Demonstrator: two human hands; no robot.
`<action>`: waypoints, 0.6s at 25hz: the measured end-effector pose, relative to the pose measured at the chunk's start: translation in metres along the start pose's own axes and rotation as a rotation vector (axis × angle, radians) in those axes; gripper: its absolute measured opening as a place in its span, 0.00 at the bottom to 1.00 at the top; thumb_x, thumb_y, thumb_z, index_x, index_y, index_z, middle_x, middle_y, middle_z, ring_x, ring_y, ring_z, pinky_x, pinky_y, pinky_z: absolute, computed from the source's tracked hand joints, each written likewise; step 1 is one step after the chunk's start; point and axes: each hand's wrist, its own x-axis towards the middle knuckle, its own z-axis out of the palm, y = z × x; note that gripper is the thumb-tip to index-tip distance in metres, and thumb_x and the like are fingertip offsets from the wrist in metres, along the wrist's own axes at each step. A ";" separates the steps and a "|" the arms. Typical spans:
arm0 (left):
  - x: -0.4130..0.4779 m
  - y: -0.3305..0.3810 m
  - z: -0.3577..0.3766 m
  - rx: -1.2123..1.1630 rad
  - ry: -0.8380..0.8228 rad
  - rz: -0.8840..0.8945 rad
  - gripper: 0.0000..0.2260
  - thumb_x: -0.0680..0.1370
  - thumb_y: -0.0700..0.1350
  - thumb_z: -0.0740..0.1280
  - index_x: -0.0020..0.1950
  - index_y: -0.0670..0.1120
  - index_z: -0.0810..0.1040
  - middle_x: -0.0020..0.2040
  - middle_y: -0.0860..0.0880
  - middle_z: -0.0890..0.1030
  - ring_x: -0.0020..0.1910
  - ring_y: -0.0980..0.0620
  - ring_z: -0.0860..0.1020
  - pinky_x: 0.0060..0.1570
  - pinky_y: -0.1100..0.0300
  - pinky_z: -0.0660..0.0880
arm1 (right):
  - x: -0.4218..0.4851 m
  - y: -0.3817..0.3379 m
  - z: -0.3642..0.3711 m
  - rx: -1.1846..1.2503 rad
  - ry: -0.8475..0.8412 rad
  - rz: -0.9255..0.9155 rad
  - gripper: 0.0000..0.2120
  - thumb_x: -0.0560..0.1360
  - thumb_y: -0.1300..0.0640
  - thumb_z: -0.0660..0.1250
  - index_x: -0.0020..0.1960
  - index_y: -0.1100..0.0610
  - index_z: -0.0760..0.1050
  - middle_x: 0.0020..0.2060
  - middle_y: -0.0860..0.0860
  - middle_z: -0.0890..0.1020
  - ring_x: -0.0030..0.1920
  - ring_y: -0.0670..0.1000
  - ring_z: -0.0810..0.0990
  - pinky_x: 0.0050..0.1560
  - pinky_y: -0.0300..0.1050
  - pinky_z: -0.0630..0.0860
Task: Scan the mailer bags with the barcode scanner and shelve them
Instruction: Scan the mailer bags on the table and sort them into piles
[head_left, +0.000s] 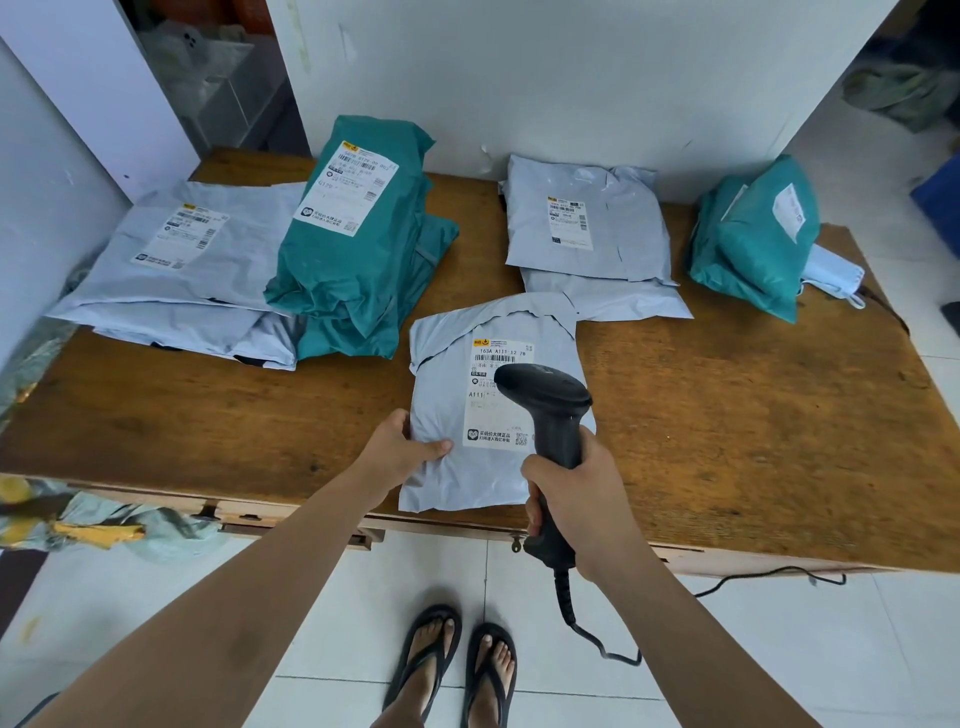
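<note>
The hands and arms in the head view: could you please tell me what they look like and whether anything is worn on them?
The left arm and right arm are bare, with no sleeves showing. The left hand and right hand wear no gloves, and no ring, watch or bracelet is visible.

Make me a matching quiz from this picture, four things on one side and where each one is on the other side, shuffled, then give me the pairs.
Things:
1. scanner
2. front grey mailer
3. tall teal stack
4. small teal bundle

Places:
A. far right of the table
B. gripped in the right hand
C. held by the left hand
D. beside the left grey pile

Pairs: 1-B, 2-C, 3-D, 4-A
</note>
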 end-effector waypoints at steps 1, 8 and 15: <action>0.001 0.000 -0.001 -0.004 -0.004 -0.006 0.21 0.71 0.44 0.74 0.58 0.47 0.67 0.54 0.50 0.73 0.51 0.49 0.74 0.31 0.64 0.72 | 0.000 0.000 0.000 -0.007 0.007 -0.006 0.07 0.72 0.67 0.62 0.50 0.62 0.69 0.27 0.57 0.72 0.19 0.48 0.69 0.28 0.43 0.74; 0.006 -0.001 -0.005 0.026 -0.021 -0.017 0.29 0.70 0.45 0.75 0.67 0.44 0.67 0.61 0.46 0.75 0.52 0.48 0.75 0.40 0.60 0.77 | -0.002 0.000 0.005 -0.053 0.015 -0.053 0.05 0.72 0.67 0.62 0.47 0.61 0.67 0.26 0.57 0.71 0.18 0.48 0.69 0.26 0.43 0.73; 0.012 0.002 -0.007 -0.029 -0.059 -0.034 0.27 0.72 0.51 0.73 0.65 0.43 0.68 0.50 0.50 0.76 0.43 0.53 0.76 0.39 0.61 0.75 | -0.002 0.000 0.005 -0.033 0.040 -0.055 0.06 0.72 0.67 0.62 0.48 0.61 0.68 0.27 0.59 0.71 0.18 0.49 0.68 0.27 0.44 0.73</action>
